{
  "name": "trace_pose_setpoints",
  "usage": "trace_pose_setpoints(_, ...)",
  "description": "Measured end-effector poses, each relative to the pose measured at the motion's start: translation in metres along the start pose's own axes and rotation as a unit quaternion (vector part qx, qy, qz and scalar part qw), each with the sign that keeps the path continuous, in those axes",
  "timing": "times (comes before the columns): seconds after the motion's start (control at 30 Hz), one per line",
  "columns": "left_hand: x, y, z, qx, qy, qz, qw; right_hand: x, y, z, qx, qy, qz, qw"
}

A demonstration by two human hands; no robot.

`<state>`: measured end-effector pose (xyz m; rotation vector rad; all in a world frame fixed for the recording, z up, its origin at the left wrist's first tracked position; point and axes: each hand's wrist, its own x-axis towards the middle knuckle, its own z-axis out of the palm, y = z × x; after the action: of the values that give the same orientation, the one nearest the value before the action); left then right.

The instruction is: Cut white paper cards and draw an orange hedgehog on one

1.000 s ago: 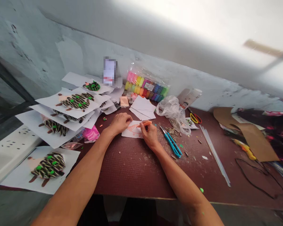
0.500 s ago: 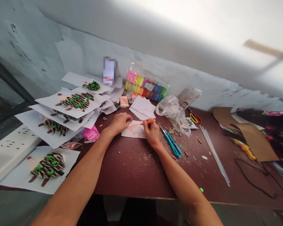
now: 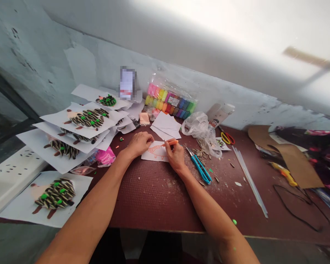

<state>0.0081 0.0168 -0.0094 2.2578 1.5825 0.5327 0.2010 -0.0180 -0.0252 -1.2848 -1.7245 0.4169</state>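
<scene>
A small white paper (image 3: 154, 155) with an orange line drawing lies on the dark red table (image 3: 151, 198) between my hands. My left hand (image 3: 140, 143) rests at the paper's upper left corner with its fingers together; whether they pinch the edge is hidden. My right hand (image 3: 175, 154) grips an orange pen (image 3: 172, 142), its tip on the drawing. Right of that hand lie a teal utility knife (image 3: 200, 169) and a heap of striped seeds (image 3: 202, 152). Loose white paper pieces (image 3: 165, 124) sit just beyond the drawing.
Sheets with seed hedgehogs (image 3: 89, 119) are stacked at the left, near a white power strip (image 3: 13, 172). Behind are a phone (image 3: 127, 83), coloured clay packs (image 3: 170, 101) and a plastic bag (image 3: 195, 124). Scissors (image 3: 227, 138), clear sticks (image 3: 250, 181) and a yellow tool (image 3: 284, 173) lie right.
My right hand and the orange pen have moved slightly left over the drawing. My left hand has stayed in place.
</scene>
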Motion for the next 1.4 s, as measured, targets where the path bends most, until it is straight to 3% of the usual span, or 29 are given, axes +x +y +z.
trace_pose_setpoints(1.4,0.0002,-0.0043,0.0039,0.000,0.012,0.011,1.000,-0.0015,-0.0006,-0.0002,-0.029,-0.007,0.019,0.999)
